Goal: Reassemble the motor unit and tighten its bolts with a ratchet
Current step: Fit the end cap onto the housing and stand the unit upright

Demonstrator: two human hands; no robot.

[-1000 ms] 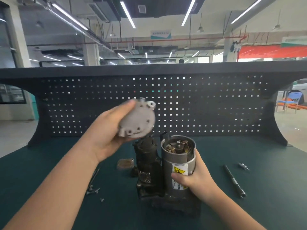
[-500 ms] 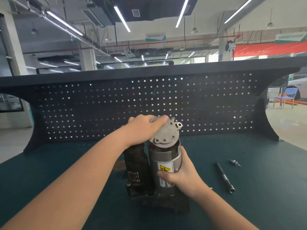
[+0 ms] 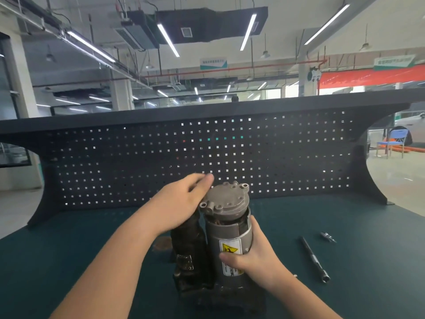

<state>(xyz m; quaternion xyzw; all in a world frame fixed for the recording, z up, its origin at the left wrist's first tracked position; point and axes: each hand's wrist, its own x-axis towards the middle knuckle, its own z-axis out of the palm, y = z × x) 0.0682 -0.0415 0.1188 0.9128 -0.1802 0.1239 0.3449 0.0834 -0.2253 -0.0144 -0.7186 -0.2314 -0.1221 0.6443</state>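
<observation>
A grey motor cylinder (image 3: 226,236) with a yellow warning label stands upright on the dark green bench mat (image 3: 345,226). My right hand (image 3: 257,256) grips its lower right side, thumb across the label. A grey metal end cap (image 3: 226,201) with several bolt holes sits on top of the cylinder, slightly tilted, with a gap showing under its front rim. My left hand (image 3: 181,199) rests against the cap's left edge with fingers fairly straight. A black greasy housing (image 3: 188,247) is attached on the cylinder's left.
A long socket extension bar (image 3: 314,259) and a small metal bit (image 3: 327,237) lie on the mat to the right. A small brownish part (image 3: 162,244) sits left of the black housing. A dark pegboard (image 3: 276,157) closes the bench's far side.
My left hand brought the end cap down from the air onto the top of the cylinder and has loosened its hold. My right hand kept gripping the cylinder.
</observation>
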